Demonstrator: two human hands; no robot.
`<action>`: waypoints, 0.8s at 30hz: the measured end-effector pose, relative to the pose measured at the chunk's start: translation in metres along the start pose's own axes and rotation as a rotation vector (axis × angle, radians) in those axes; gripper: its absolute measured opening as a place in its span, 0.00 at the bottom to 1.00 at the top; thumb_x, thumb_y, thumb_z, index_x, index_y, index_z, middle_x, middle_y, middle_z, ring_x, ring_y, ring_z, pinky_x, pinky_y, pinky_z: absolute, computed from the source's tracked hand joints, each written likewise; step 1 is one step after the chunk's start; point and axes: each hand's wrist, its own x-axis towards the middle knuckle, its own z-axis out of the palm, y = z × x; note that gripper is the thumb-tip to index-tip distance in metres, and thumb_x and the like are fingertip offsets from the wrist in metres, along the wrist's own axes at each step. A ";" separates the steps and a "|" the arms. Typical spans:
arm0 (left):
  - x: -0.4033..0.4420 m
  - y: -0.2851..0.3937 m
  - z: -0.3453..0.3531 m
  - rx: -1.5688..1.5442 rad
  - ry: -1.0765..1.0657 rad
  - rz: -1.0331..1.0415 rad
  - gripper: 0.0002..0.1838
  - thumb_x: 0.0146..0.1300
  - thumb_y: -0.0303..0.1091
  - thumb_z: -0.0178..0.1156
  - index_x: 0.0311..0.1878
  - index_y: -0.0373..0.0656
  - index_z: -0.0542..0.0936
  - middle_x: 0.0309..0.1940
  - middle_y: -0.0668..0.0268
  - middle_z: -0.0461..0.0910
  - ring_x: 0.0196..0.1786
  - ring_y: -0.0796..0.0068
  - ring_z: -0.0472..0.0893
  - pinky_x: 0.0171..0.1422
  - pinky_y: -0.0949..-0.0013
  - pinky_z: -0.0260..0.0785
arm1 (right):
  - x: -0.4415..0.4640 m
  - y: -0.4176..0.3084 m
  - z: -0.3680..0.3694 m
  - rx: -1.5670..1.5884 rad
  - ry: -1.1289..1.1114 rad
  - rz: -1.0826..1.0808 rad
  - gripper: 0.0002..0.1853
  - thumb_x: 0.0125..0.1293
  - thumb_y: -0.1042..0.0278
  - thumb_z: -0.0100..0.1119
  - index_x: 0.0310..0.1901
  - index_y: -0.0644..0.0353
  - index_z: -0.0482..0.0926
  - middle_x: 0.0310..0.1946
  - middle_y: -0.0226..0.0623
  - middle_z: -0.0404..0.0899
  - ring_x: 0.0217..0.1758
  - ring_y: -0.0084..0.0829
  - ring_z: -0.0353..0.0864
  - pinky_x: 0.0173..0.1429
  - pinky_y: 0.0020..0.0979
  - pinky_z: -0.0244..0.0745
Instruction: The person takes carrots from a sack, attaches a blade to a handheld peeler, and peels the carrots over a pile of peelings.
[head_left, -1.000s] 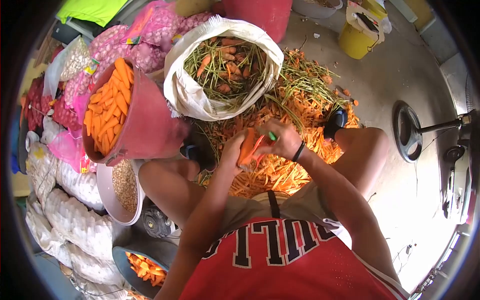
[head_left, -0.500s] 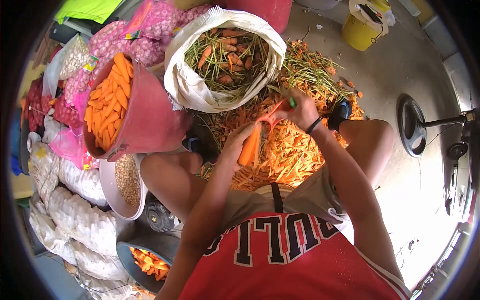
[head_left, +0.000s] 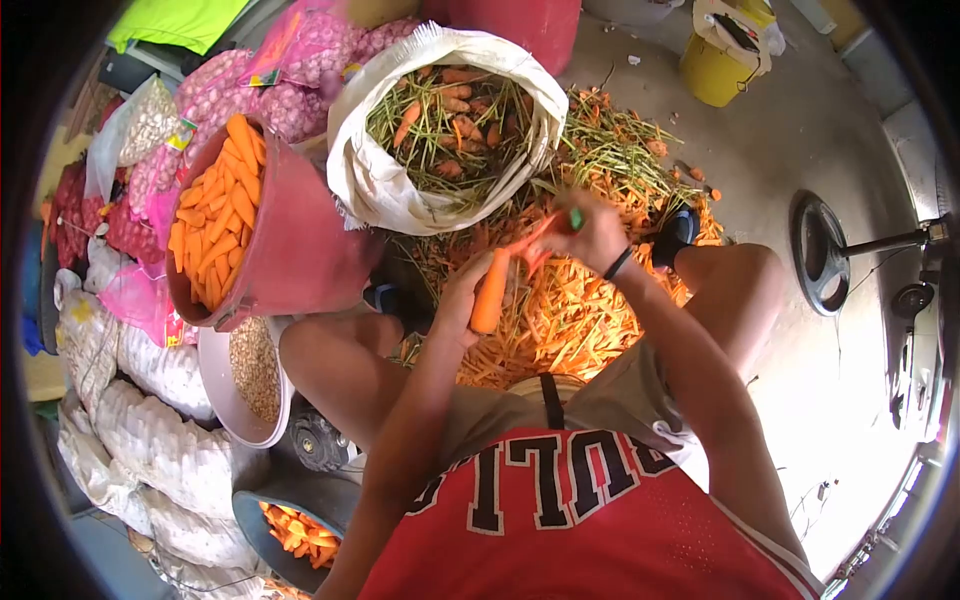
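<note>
My left hand is closed around a bright orange carrot, its thick end pointing down toward my lap. In my right hand is a red-orange peeler, with a green end showing by the fingers. The peeler's head is close to the carrot's upper end; whether the blade touches it I cannot tell. Below both hands spreads a heap of orange carrot peelings. Just beyond them stands a white woven sack holding unpeeled carrots and green stalks.
A tilted red bucket at left holds peeled carrots. More orange pieces lie in a dark bucket at lower left. Garlic bags, white sacks and a yellow bucket surround the floor. A round black base stands right.
The peeler and my right hand have shifted slightly left and down. The carrot sits at a slightly different angle, and the strip hanging beside it no longer shows.
</note>
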 end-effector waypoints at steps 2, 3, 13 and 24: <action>0.012 -0.010 -0.005 -0.102 0.041 0.043 0.16 0.73 0.43 0.51 0.56 0.43 0.75 0.40 0.65 0.80 0.37 0.76 0.81 0.37 0.72 0.78 | -0.019 -0.036 0.013 0.026 -0.107 -0.226 0.31 0.40 0.55 0.83 0.45 0.59 0.80 0.34 0.39 0.80 0.37 0.37 0.83 0.41 0.34 0.80; 0.008 -0.007 -0.002 -0.105 0.004 0.003 0.16 0.73 0.43 0.51 0.56 0.43 0.75 0.39 0.65 0.80 0.36 0.78 0.80 0.37 0.73 0.77 | -0.025 -0.042 0.019 -0.065 -0.118 -0.274 0.30 0.40 0.56 0.82 0.46 0.57 0.81 0.33 0.40 0.79 0.37 0.39 0.82 0.42 0.35 0.80; 0.008 -0.004 0.007 -0.122 0.114 0.009 0.15 0.72 0.42 0.55 0.53 0.43 0.77 0.36 0.70 0.79 0.34 0.80 0.79 0.37 0.75 0.75 | -0.020 -0.033 0.015 -0.055 -0.158 -0.220 0.36 0.41 0.49 0.82 0.49 0.62 0.79 0.36 0.41 0.82 0.39 0.37 0.84 0.44 0.37 0.81; 0.012 -0.006 -0.001 -0.070 0.047 -0.002 0.16 0.72 0.43 0.53 0.53 0.43 0.77 0.40 0.66 0.79 0.38 0.78 0.78 0.41 0.71 0.77 | -0.021 -0.035 0.017 -0.016 -0.116 -0.327 0.31 0.43 0.51 0.80 0.49 0.56 0.82 0.36 0.37 0.82 0.34 0.36 0.84 0.40 0.37 0.81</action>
